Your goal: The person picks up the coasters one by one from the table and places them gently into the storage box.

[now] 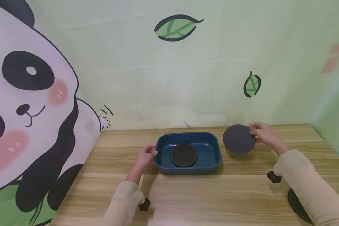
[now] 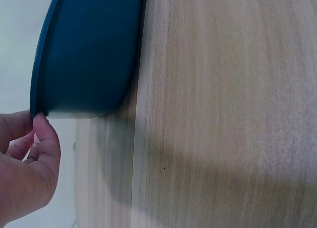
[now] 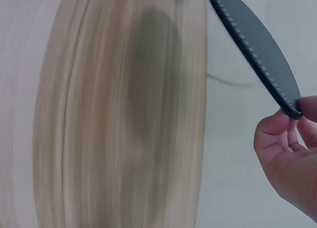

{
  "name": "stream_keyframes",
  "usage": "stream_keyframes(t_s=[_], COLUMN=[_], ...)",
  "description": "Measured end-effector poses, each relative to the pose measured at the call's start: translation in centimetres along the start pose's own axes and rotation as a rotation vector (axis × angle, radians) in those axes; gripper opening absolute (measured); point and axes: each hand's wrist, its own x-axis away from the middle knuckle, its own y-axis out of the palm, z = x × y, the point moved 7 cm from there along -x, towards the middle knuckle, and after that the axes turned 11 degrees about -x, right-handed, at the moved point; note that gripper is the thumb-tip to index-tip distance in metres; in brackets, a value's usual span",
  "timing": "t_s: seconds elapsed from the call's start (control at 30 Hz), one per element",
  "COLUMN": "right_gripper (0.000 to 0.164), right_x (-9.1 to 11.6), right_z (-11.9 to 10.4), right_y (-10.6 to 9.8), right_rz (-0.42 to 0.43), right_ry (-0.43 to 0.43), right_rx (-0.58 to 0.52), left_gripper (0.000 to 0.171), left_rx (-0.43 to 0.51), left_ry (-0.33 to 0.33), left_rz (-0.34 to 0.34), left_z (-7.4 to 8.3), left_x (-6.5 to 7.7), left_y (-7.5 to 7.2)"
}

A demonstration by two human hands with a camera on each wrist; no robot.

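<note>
A blue rectangular baking dish with rounded corners stands on the wooden table, and one round black coaster lies flat inside it. My left hand pinches the dish's left rim between thumb and fingers, as the left wrist view of the hand also shows. To the right of the dish, my right hand pinches a second round dark coaster by its right edge. In the right wrist view that coaster is tilted above the table, its stitched edge showing and its shadow on the wood.
Another round black coaster lies at the table's right front, partly hidden under the right sleeve. Behind the wooden table hangs a pale green backdrop printed with leaves and a large panda.
</note>
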Motion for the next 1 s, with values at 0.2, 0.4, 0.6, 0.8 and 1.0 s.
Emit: stream_keyframes(t_s=[0.2,0.4,0.6,0.8,1.0], right_gripper=[0.023,0.019,0.020,0.018,0.025], right_x=[-0.1,-0.3,-0.7,-1.1,-1.5], right_z=[-1.2,-1.9,-2.2,-2.5,-2.5], right_y=[0.8,2.6,4.5,6.5,8.6], right_rz=[0.033,0.002,-0.028,-0.055,-0.092], right_ry=[-0.039,-0.045,-0.037,-0.029,-0.015], right_rx=[-0.136,-0.212,-0.245,-0.308,-0.320], left_gripper=[0.030,0.030,0.030,0.030,0.030], left_rx=[-0.001,0.001,0.002,0.004,0.007], left_ry=[-0.009,-0.020,-0.018,-0.013,-0.017], left_rz=[-0.003,-0.003,0.001,0.004,0.000], left_z=[0.2,0.0,-0.1,0.0,-0.1], left_x=[0.1,-0.2,-0.2,-0.1,-0.2], left_y=[-0.1,-0.1,0.0,0.0,0.0])
